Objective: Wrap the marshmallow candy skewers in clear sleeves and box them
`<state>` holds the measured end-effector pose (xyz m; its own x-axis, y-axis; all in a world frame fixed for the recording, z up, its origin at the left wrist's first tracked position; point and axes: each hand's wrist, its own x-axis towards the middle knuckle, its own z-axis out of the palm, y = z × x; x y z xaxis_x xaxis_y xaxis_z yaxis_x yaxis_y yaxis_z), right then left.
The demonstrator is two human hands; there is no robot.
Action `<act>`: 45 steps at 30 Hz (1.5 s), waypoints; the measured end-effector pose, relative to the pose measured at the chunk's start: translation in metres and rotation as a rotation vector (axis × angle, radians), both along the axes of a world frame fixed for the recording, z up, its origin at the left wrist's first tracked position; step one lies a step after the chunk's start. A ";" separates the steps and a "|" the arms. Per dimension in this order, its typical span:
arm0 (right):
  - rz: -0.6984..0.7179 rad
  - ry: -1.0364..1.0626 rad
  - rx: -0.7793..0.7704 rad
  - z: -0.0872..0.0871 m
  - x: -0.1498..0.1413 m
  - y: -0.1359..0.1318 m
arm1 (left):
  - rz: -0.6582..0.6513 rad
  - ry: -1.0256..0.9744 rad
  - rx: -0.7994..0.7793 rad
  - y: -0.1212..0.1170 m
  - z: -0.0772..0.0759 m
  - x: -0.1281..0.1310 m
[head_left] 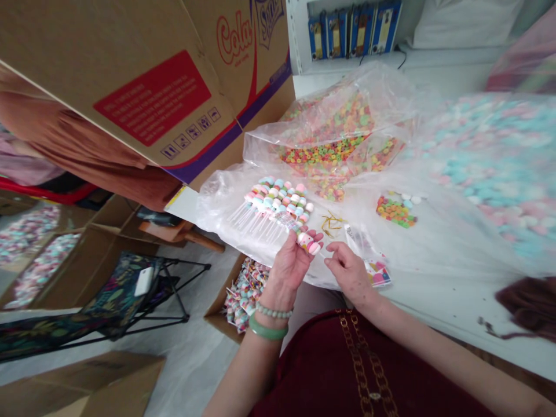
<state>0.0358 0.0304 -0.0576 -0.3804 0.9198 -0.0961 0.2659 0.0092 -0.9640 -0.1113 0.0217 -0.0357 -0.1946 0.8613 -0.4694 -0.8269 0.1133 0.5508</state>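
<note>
My left hand (289, 269) is shut on a white stick threaded with pastel candy pieces (306, 236), which tilts up and to the right. My right hand (347, 272) hovers close beside it with the fingers apart, holding nothing. A stack of finished pastel candy sticks (273, 202) lies on a clear plastic bag (221, 211) just beyond my hands. Gold twist ties (330, 224) lie to the right of the stack. Further back, a plastic bag holds multicoloured candy rings (330, 147). A small heap of the same rings (395, 209) sits to the right.
A large cardboard box (143, 75) leans in at the upper left. A mound of blurred pastel candies (490, 162) lies at the right. Below the table edge stands an open box of candy sticks (245, 295). A folding chair (117, 295) stands at the left.
</note>
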 end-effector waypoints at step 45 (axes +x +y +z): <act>0.024 0.165 -0.053 0.005 -0.015 0.011 | 0.087 0.062 0.020 0.009 0.001 0.027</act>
<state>0.0207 0.0414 -0.0522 -0.4170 0.9055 -0.0786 0.1045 -0.0381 -0.9938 -0.0839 0.0305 -0.0348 -0.2967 0.8489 -0.4375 -0.7977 0.0317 0.6023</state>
